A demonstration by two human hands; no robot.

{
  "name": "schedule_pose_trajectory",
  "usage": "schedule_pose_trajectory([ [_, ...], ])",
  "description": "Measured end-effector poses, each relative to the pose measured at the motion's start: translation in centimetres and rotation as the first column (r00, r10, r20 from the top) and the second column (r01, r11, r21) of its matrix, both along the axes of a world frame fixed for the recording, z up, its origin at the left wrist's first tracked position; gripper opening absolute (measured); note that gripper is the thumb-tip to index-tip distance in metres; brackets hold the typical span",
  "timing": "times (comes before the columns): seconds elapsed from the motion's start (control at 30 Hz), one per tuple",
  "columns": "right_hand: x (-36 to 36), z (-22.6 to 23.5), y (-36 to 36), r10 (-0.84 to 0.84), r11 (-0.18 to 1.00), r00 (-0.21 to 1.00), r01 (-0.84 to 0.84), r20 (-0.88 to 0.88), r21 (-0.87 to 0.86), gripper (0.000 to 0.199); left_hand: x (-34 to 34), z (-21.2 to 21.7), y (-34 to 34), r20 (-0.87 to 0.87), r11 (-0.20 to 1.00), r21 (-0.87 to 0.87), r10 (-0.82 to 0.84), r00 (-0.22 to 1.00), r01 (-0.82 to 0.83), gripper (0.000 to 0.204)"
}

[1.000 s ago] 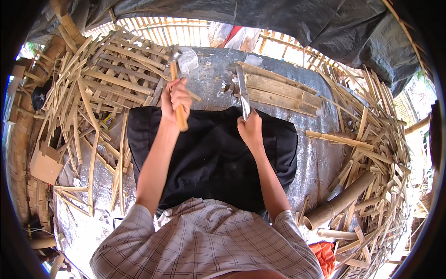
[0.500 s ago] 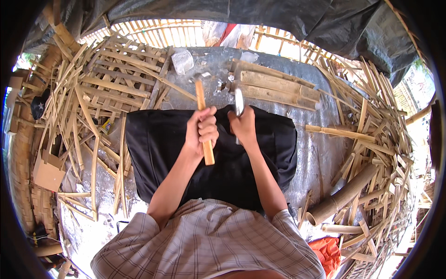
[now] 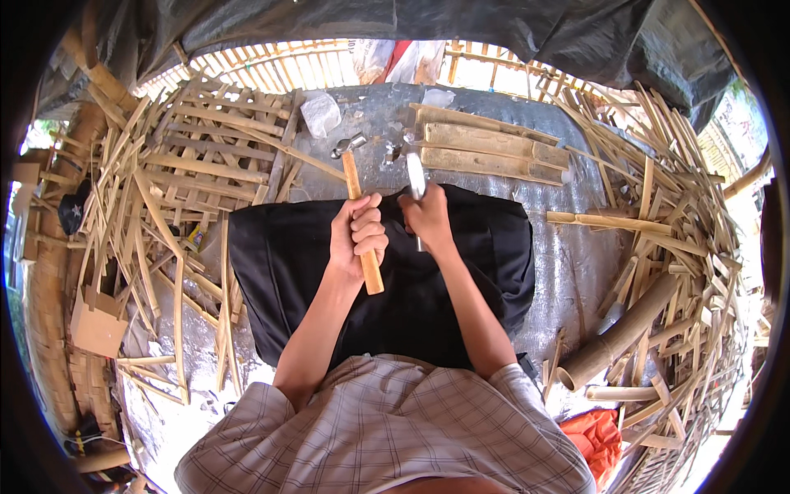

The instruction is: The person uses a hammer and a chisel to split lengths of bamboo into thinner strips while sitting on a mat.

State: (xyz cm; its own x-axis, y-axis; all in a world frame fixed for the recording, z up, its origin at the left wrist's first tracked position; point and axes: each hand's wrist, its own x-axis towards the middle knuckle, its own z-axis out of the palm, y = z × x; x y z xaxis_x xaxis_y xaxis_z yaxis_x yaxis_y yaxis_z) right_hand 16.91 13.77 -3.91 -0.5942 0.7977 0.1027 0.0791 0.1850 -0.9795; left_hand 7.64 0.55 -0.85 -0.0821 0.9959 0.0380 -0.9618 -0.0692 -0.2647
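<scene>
Nearest to me is my checked shirt [image 3: 387,420], and beyond it the black cloth [image 3: 428,305] covers my lap; its middle is the centre of my clock. Above it, toward eleven o'clock, my left hand [image 3: 359,235] is wrapped tightly around the wooden handle of a hammer [image 3: 352,173], whose metal head points away from me. Toward one o'clock, my right hand [image 3: 428,216] is curled around a shiny metal tool [image 3: 415,174]; its exact kind I cannot tell. The two hands are near each other but apart.

Farther out, an orange cloth [image 3: 594,440] lies at four o'clock, and a thick bamboo tube [image 3: 621,333] is near three. At nine there is a cardboard box [image 3: 97,325]. Split bamboo pieces [image 3: 485,148] lie on the grey sheet [image 3: 568,247] at one o'clock, crossed strips [image 3: 218,165] at ten, and a whitish lump [image 3: 321,115] past eleven.
</scene>
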Motion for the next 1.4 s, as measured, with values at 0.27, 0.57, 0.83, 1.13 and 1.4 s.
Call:
schedule_pose_trajectory([
  [0.27,-1.2,-0.3,-1.4,-0.22,0.89,0.901,0.029,-0.374,-0.454,0.014,0.2,-0.2,-0.4,0.011,0.997,-0.013,-0.074,0.997,0.074,0.03],
  [0.57,1.9,1.2,1.0,-0.307,0.865,0.922,0.167,0.237,0.473,0.027,-3.4,2.1,-2.5,-0.757,0.904,-0.403,-0.241,0.608,-0.144,0.035],
  [0.83,1.5,2.6,10.9,-0.399,0.505,0.841,-0.131,0.365,0.853,0.025,-2.6,7.1,-4.1,-0.76,0.899,-0.437,-0.387,0.522,0.03,0.035],
  [1.13,4.4,-3.1,10.9,-0.215,-0.221,0.843,-0.534,-0.494,-0.816,0.039,-3.2,6.1,-2.4,-0.558,0.633,0.512,-0.268,-0.785,-0.581,0.015],
  [1.4,7.7,11.5,0.4,0.107,0.083,0.546,-0.838,-0.831,-0.54,0.022,-15.7,-3.8,2.3,-0.33,0.659,0.482,-0.474,-0.816,-0.578,0.013],
])
